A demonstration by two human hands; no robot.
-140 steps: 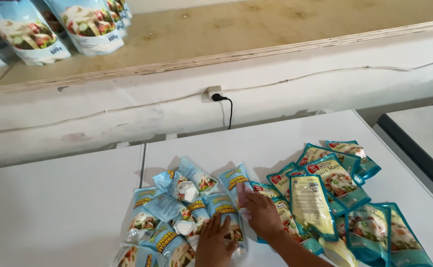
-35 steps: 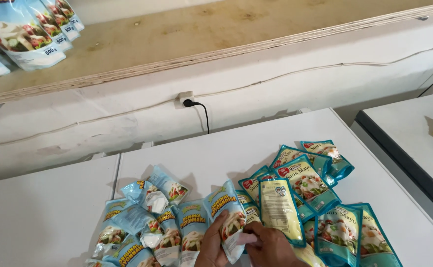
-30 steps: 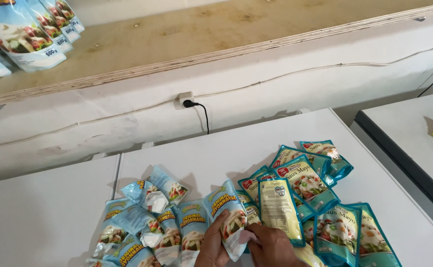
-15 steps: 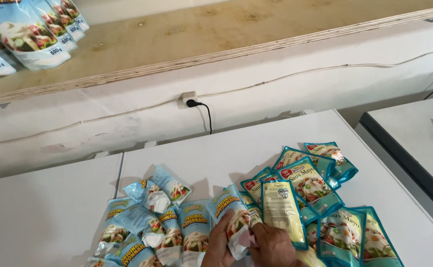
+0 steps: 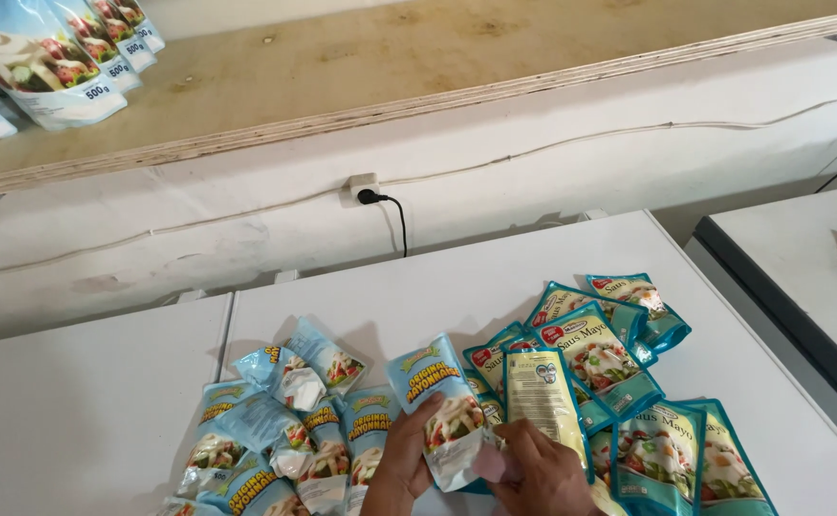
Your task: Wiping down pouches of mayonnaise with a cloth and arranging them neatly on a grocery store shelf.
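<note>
My left hand (image 5: 407, 462) holds a light blue sauce pouch (image 5: 440, 406) by its left side, tilted up off the white tabletop (image 5: 456, 287). My right hand (image 5: 538, 476) grips the same pouch at its lower right corner. To the left lies a pile of several similar light blue pouches (image 5: 280, 425). A group of several teal pouches (image 5: 595, 358) lies to the right of my hands, one turned with its yellowish back (image 5: 543, 397) upward.
A wooden shelf (image 5: 437, 57) runs above, with large white-and-blue pouches (image 5: 41, 57) at its left end. A wall socket with a black plug (image 5: 366, 191) sits below it. A second white surface (image 5: 810, 277) with a dark edge stands at the right.
The view has shifted slightly. My hands have drawn one light blue pouch from the piles and lifted it, both hands now gripping its lower part.
</note>
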